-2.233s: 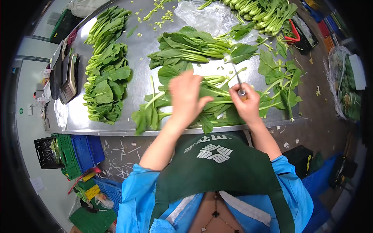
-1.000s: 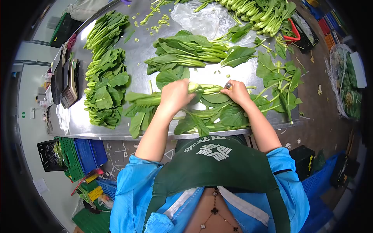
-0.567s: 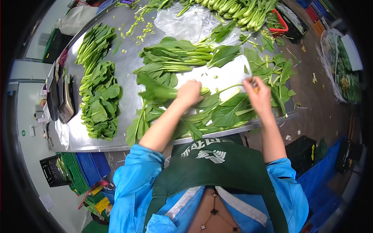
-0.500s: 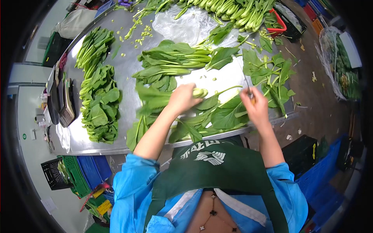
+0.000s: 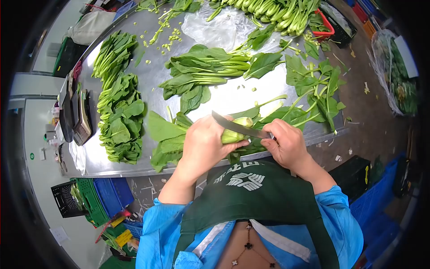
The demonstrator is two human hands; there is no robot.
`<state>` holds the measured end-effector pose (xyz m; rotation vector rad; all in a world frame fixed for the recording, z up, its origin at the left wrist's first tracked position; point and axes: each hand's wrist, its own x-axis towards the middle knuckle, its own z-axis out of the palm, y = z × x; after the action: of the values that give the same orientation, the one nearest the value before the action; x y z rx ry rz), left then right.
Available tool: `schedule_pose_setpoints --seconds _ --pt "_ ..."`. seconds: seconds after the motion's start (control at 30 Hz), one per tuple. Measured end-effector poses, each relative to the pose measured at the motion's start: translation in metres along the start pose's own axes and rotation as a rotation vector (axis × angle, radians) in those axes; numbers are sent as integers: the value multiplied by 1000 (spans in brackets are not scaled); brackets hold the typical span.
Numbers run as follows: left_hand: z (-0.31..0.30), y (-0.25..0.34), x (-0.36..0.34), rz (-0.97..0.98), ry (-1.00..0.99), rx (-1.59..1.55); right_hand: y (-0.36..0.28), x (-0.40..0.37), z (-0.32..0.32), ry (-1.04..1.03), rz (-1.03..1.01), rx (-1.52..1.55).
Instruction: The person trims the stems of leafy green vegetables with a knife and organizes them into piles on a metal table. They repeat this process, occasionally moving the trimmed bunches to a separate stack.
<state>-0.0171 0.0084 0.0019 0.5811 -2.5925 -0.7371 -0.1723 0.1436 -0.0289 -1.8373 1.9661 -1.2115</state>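
My left hand point(image 5: 207, 140) is wrapped round a bunch of leafy greens point(image 5: 168, 134), its leaves to the left and its pale stalk ends to the right. The fingers of my right hand point(image 5: 285, 142) are closed round the handle of a knife point(image 5: 239, 127). The curved blade points left and lies across the stalk ends, near my left fingers. Loose leafy stalks point(image 5: 293, 115) lie beyond and to the right of my hands. A pile of greens point(image 5: 208, 67) rests further back on the metal table point(image 5: 154, 96).
Stacked greens point(image 5: 121, 119) line the table's left side, beside a scale point(image 5: 82, 123). Clear plastic point(image 5: 217, 29) and a large heap of greens point(image 5: 277, 13) lie at the back, near a red basket point(image 5: 325, 29). Crates point(image 5: 112, 195) stand below the table at left.
My left hand has moved nearer my body with the bunch. My right hand has come down and left, and the knife has swung from upright to across the stalk ends. The view has shifted slightly.
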Motion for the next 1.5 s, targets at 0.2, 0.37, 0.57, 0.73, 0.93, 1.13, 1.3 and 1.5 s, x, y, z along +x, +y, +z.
schedule_pose_setpoints --seconds 0.2,0.37,0.57,0.73,0.93,1.13,1.3,1.5 --pt "-9 -8 -7 119 13 17 46 -19 -4 -90 189 -61" --pt "12 4 1 141 -23 51 15 -15 13 -11 430 827" --pt "14 0 -5 42 144 -258 29 -7 17 70 413 890" --pt "-17 -40 -9 -170 353 197 32 17 -27 415 295 267" --pt "-4 -18 -6 -85 133 -468 -21 53 17 105 20 613" --pt "-15 -36 -22 -388 359 -1001 152 116 90 218 600 251" --pt "-3 -46 -34 -314 260 -701 211 103 136 127 378 -255" --pt "8 -58 -29 -68 210 -27 157 94 90 -3 315 35"
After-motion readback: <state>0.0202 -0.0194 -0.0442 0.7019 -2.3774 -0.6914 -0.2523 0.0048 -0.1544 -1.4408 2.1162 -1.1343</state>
